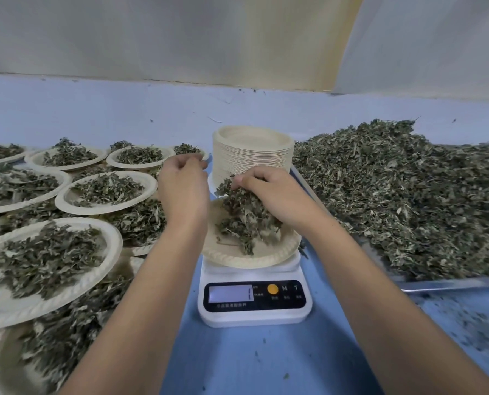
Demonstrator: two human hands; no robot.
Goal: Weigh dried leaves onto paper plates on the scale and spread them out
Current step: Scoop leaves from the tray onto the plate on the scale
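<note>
A white digital scale [254, 303] stands at the centre with a paper plate [232, 256] on it. On that plate lies a heap of dried green leaves [244, 220]. My right hand [277, 195] grips a clump of these leaves from above, just over the plate. My left hand [182, 186] hovers beside the plate's left rim with fingers curled; whether they pinch any leaves is hidden. A tall stack of blank paper plates [252, 155] rises right behind the scale.
A metal tray [448, 283] heaped with loose dried leaves [408, 195] fills the right side. Several leaf-filled plates [46, 258] overlap on the left. Blue table surface [266, 360] lies in front, a pale wall behind.
</note>
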